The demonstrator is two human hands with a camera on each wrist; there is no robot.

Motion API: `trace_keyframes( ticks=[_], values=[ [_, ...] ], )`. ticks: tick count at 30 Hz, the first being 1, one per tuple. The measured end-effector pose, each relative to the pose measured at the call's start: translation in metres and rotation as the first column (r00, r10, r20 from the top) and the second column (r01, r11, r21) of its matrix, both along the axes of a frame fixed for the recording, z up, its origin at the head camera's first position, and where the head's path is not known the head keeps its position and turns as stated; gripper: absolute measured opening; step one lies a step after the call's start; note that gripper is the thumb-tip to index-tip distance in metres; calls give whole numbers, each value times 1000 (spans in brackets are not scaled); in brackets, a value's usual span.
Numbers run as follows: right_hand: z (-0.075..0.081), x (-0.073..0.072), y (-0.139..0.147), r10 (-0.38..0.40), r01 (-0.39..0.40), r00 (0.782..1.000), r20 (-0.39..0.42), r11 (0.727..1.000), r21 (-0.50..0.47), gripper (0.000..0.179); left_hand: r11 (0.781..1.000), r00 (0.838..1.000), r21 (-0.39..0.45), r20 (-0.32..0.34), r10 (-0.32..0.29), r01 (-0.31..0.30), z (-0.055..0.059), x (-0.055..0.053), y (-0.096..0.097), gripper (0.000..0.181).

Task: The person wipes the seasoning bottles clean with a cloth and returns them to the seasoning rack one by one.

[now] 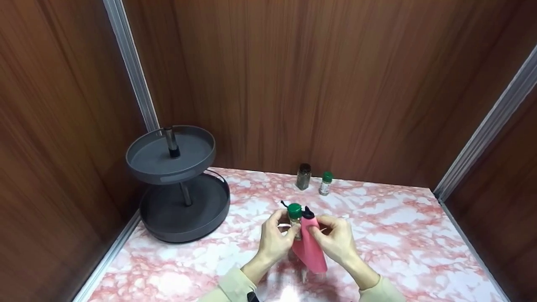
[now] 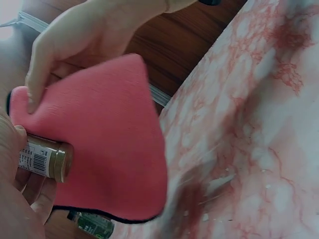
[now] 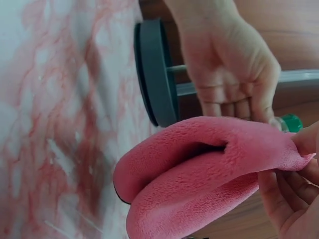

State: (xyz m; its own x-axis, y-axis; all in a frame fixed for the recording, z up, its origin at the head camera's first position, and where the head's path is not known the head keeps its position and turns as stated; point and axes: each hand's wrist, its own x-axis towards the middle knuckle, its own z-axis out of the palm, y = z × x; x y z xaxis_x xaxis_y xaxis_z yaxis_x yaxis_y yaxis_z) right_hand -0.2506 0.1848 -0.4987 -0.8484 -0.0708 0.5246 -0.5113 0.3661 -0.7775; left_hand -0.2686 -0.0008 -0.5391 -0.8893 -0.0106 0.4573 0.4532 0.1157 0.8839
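Note:
In the head view my left hand point(image 1: 275, 237) grips a small glass spice jar point(image 1: 295, 212) with a green cap. Its barcode label and clear base show in the left wrist view, where the jar point(image 2: 47, 158) lies against a pink cloth point(image 2: 109, 134) with dark edging. My right hand point(image 1: 335, 239) pinches the upper part of that cloth point(image 1: 312, 247), and its lower part hangs folded above the table. A black corner of the cloth sticks up beside the jar's cap. In the right wrist view the cloth hides most of the jar.
A dark grey two-tier round tray stand point(image 1: 184, 228) stands at the left by the wall. Near the back wall are a dark-capped spice jar point(image 1: 303, 177) and a smaller green-capped jar point(image 1: 325, 183). The tabletop point(image 1: 390, 235) has a pink and white marbled pattern; wood-look panels enclose it.

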Motion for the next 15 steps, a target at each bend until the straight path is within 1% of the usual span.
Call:
trace_keyframes(
  ticks=[6, 10, 15],
  values=[
    [4, 0, -1, 2, -2, 1000, -10, 1000, 7, 25, 1000, 1000, -9, 12, 0, 1, -5, 3, 1, 29],
    [3, 0, 0, 10, -10, 1000, -21, 1000, 24, 26, 1000, 1000, -15, 15, 3, -3, -4, 3, 1, 27],
    [-1, 0, 3, 33, -32, 999, -21, 999, 31, 26, 1000, 1000, -3, 12, 0, 0, -3, 4, 2, 30]
  ],
)
